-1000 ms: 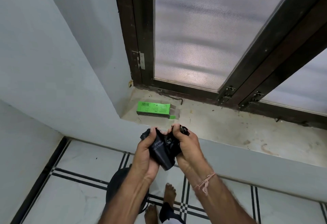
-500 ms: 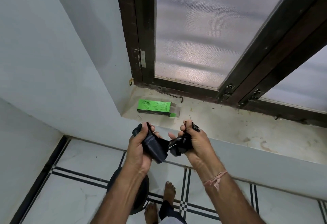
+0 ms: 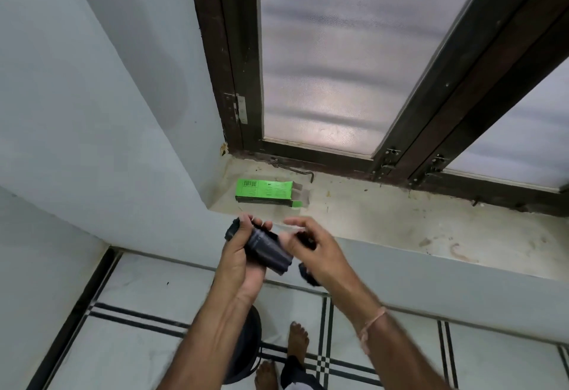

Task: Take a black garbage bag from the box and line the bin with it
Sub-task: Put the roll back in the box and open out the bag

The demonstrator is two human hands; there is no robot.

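My left hand [image 3: 238, 262] grips a roll of black garbage bags [image 3: 267, 248] in front of the sill's edge. My right hand [image 3: 321, 255] is just right of the roll and holds a bunched black garbage bag [image 3: 308, 275], which shows between its fingers and below its palm. Its thumb and forefinger stretch toward the roll; motion blur hides the detail. The green box [image 3: 264, 192] lies on the window sill [image 3: 400, 223] with its right end flap open. The dark round bin [image 3: 250, 349] stands on the floor below, mostly hidden by my left forearm.
A dark wooden window frame [image 3: 437, 88] with frosted panes rises behind the sill. A pale wall [image 3: 92, 112] closes in the left side. My bare feet [image 3: 297, 340] stand on white floor tiles with black lines, beside the bin.
The hands pulled apart, and a bunched bag came away from the roll in my right hand. My right hand has since moved back close to the roll, with its fingers spread.
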